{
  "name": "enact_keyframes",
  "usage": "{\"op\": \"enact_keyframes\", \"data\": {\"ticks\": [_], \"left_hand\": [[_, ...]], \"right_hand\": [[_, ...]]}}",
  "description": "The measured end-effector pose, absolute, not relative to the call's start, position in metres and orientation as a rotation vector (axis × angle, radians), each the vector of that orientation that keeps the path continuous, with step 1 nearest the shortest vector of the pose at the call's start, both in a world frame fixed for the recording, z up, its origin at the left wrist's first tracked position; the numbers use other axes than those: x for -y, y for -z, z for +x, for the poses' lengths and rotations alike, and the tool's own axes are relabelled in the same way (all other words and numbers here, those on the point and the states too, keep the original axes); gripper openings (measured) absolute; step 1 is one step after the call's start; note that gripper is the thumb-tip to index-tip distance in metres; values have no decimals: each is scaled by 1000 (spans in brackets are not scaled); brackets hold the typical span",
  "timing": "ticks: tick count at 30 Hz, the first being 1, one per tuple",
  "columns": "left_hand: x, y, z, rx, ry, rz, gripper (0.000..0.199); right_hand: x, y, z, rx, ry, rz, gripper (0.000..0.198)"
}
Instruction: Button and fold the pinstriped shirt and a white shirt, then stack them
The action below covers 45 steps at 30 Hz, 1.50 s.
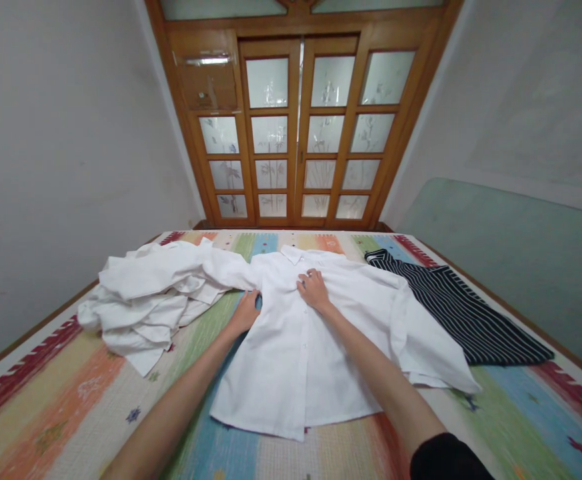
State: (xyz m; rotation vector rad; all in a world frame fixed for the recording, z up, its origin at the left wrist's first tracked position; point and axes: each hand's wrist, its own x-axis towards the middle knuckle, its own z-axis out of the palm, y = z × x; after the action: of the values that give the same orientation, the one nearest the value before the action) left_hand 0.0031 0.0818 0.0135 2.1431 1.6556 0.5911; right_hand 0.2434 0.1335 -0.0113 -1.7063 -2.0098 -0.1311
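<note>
A white button-front shirt (pixel 281 360) lies spread out, front side up, with its collar pointing away from me. My left hand (pixel 247 312) is at the shirt's left side just below the armpit, thumb and fingers closed on the edge of the cloth; part of the fingers is hidden. On the upper chest, beside the button strip, rests my right hand (pixel 314 289), its fingers slightly bent and apart on the fabric. Small wrinkles run through the cloth near it. The shirt's right sleeve (pixel 428 343) slants down toward me.
A crumpled pile of white clothing (pixel 155 287) sits on the left, touching the shirt's left sleeve. Black-and-white striped clothing (pixel 471 320) lies at the right. Everything rests on a colourful striped bedcover (pixel 95 387). Wooden glass-paned doors (pixel 298 133) stand beyond, with walls on both sides.
</note>
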Motion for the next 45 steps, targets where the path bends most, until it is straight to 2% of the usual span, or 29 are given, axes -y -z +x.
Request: {"op": "enact_keyframes", "data": {"ticks": [4,7,13,18,25,28,33,35,38,42,45], "left_hand": [[-84,-17,18,-1684,-701,2210,69],[-88,-20,19,-1745,-671,2382,64],[-96,-18,0,-1990,-274,2427,50],[-109,-15,-17,-2079,-246,2374,52],[-127,-23,-5,-2168,-144,2218,62],[-130,-23,7,-2251,-106,2127,65],[-127,-17,14,-2306,-173,2120,69],[-125,-16,13,-2294,-184,2152,70],[-123,-17,10,-2275,-178,2181,72],[-124,-18,7,-2239,-155,2158,77],[-123,-16,3,-2197,-205,2168,71]], "right_hand": [[-131,6,243,1934,113,-1811,27],[-129,5,243,1908,101,-1857,26],[-131,7,248,1868,-33,-1878,25],[-131,3,250,1842,-163,-1827,27],[-107,6,244,1911,-188,-1694,25],[-96,1,244,1933,-380,-1579,28],[-86,-14,245,1805,-880,-1604,46],[-84,-18,245,1755,-981,-1587,50],[-83,-21,248,1772,-871,-1522,50],[-87,-34,270,1823,-487,-1531,43],[-80,-49,297,1843,-356,-1597,36]]}}
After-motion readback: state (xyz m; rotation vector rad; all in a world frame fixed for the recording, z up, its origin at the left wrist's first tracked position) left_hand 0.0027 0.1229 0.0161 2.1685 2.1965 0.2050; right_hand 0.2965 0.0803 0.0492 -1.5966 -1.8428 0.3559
